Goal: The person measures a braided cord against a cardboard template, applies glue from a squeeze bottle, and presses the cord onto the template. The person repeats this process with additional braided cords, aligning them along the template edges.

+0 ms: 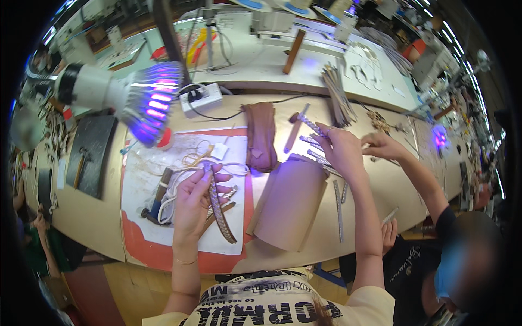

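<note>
In my left hand (197, 200) is a braided strap (217, 211), its upper end pinched by the fingers and its brown tail hanging down. Further off to the right, my right hand (341, 151) has its fingertips closed on a silvery braided strip (309, 124). More braided strips (315, 146) lie just beneath that hand, by the top of a curved brown board (291, 204). A hammer (157, 204) and looped white cord (175, 187) rest beside my left hand on a white sheet (144, 163) over a red-edged board. My right fingertips are small and slightly blurred.
A lamp (155, 103) with purple light juts in from the left. Behind the curved board lies a brown padded bundle (261, 136). A white power strip (201, 100) sits at the back. At right, a co-worker's hand (383, 146) reaches close to my right wrist; loose strips (340, 212) lie nearby.
</note>
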A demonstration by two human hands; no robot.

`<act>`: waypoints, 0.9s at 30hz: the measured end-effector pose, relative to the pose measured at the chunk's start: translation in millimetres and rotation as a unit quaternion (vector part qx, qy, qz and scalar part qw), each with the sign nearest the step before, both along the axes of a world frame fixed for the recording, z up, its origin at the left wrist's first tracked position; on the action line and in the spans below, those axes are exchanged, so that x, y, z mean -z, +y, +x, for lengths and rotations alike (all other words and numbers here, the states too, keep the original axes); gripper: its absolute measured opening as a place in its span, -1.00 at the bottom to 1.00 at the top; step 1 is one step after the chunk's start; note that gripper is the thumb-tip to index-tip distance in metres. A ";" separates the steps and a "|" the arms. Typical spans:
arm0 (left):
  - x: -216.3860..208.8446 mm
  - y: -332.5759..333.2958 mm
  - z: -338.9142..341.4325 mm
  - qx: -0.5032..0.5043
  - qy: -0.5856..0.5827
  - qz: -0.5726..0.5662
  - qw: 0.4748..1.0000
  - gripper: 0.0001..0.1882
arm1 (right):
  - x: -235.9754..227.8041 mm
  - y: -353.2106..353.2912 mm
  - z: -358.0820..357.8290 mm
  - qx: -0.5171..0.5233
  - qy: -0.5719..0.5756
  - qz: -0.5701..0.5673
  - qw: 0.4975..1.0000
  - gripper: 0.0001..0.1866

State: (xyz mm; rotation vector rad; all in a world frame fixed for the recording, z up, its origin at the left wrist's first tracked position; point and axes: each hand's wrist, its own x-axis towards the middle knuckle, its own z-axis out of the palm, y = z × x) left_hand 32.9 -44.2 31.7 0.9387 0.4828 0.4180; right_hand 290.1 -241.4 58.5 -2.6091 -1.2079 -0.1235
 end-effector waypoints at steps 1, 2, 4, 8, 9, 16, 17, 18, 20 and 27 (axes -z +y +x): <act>-2.6 0.4 -1.4 -0.011 0.004 -0.007 1.000 -0.66 | -11.8 9.8 -9.4 -0.014 0.017 0.024 0.999 -0.70; -5.3 1.3 -2.5 -0.014 0.006 -0.009 1.000 -0.65 | -23.4 19.3 -19.4 -0.030 0.036 0.048 0.998 -0.69; -12.0 2.1 -4.4 -0.006 -0.024 0.032 0.999 -0.67 | -40.6 41.7 -40.2 -0.064 0.086 0.083 0.991 -0.68; -28.7 5.7 -7.1 -0.011 -0.029 0.091 0.995 -0.66 | -54.3 82.7 -78.6 -0.134 0.134 0.104 0.976 -0.65; -32.1 7.0 -5.8 -0.014 -0.044 0.104 0.993 -0.66 | -54.4 90.5 -86.2 -0.151 0.133 0.106 0.974 -0.64; -41.7 17.0 2.3 -0.037 -0.078 0.117 0.989 -0.71 | -31.5 120.2 -112.8 -0.208 0.150 0.181 0.950 -0.64; -41.2 17.9 3.4 -0.032 -0.079 0.114 0.990 -0.72 | -28.8 121.4 -113.4 -0.219 0.140 0.191 0.947 -0.63; -40.3 18.4 4.5 -0.039 -0.080 0.110 0.990 -0.73 | -27.2 121.4 -113.9 -0.217 0.146 0.191 0.946 -0.62; -38.4 19.1 6.9 -0.048 -0.095 0.098 0.989 -0.76 | -26.1 121.9 -115.5 -0.209 0.167 0.191 0.945 -0.61; -38.8 22.4 11.7 0.007 -0.051 0.038 0.998 -0.72 | -34.3 99.6 -107.9 -0.163 0.302 0.140 0.929 -0.58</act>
